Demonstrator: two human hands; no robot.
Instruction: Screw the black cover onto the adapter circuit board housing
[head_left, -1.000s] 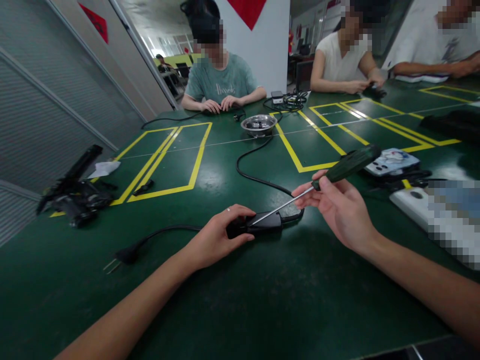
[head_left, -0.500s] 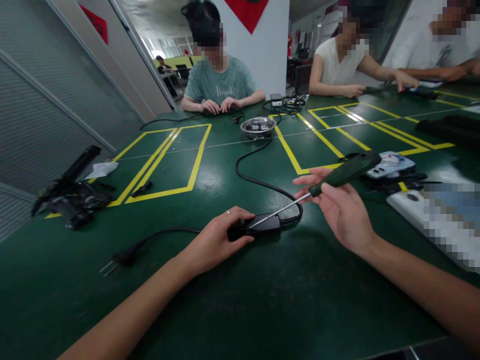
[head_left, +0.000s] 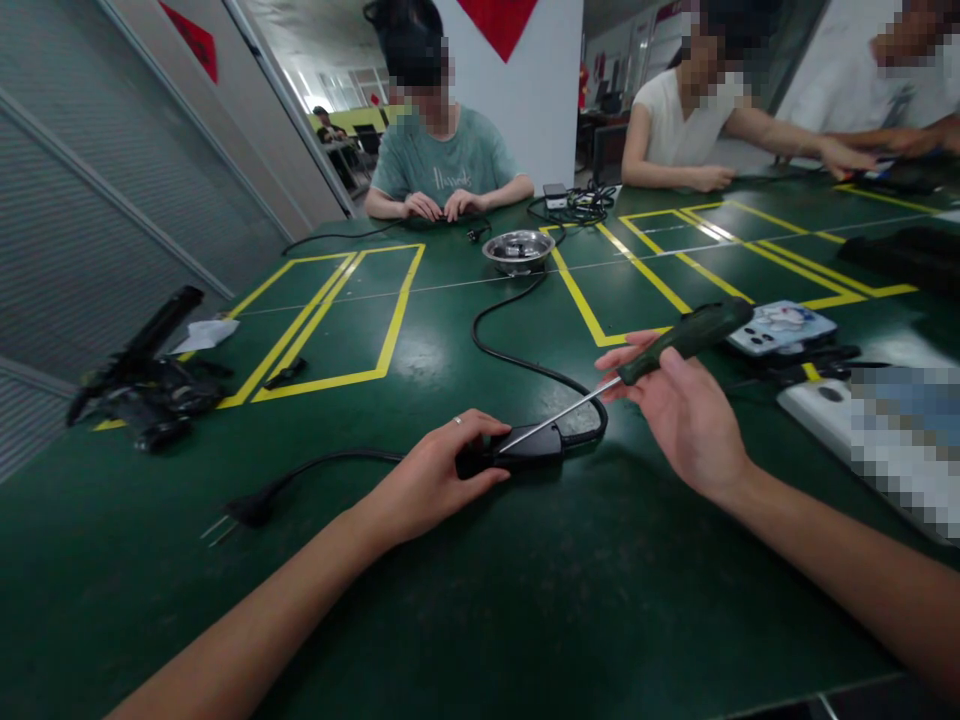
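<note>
The left hand (head_left: 431, 480) lies on the green bench (head_left: 525, 620), its fingers curled over the near end of a black adapter (head_left: 534, 447) and pressing it down. The right hand (head_left: 686, 415) pinches a screwdriver (head_left: 686, 338) between thumb and fingers at the front of its green handle, the slanted metal shaft meeting the adapter's top. The adapter's cord runs left to a plug (head_left: 251, 510) lying on the bench, and a metal bowl (head_left: 517, 247) stands well beyond.

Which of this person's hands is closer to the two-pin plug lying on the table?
Left. The left hand holds the black power adapter, with the plug to its left. The right hand, holding the screwdriver, sits beyond the adapter, farther right.
</note>
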